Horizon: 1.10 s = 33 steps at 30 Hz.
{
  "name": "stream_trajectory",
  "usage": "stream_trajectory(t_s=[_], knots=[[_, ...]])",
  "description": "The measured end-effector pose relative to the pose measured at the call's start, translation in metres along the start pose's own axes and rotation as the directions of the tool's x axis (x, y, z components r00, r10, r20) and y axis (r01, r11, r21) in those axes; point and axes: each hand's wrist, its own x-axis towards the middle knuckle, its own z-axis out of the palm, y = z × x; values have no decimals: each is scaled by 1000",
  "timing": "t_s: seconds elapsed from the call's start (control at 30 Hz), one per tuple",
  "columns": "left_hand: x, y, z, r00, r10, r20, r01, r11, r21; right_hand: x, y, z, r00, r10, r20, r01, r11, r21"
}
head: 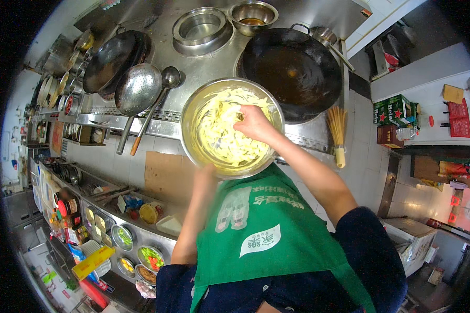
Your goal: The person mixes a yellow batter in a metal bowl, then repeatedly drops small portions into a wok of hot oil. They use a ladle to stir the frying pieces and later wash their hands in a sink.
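In front of my green apron is a wide stainless steel mixing bowl (188, 146), above the front edge of the stove. Pale yellow shredded strips (235, 146), coated and moist-looking, fill its bottom and cling to its wall. My left hand (206, 172), blurred, holds the bowl's near left rim; its fingertips are hidden. Reaching in from the right, my right hand (254, 123) has its fingers curled into the strips, with some bunched at the fingertips. Just beyond the bowl on the right sits a large black wok (291, 74) with dark, shiny liquid in it.
A perforated skimmer (138, 89) and a ladle (170, 77) lie left of the bowl, handles over the stove edge. Another wok (111, 64) tilts farther left. A bamboo wok brush (338, 133) is at right. Metal basins (199, 27) stand behind. A counter with ingredient bowls (150, 258) runs lower left.
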Motion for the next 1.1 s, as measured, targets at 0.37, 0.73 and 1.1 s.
stream_trajectory(t_s=[0.37,0.73,1.1], knots=[[14,-18,-4,993,-91,70,92,996,-10,8,15,-28,963,229,142,-269,761,591],[11,-12,22,992,-82,98,88,995,-56,-5,27,-27,996,22,84,0,968,-251],[24,-26,9,991,-86,105,95,992,-82,11,-25,-138,978,201,-45,-192,969,156]])
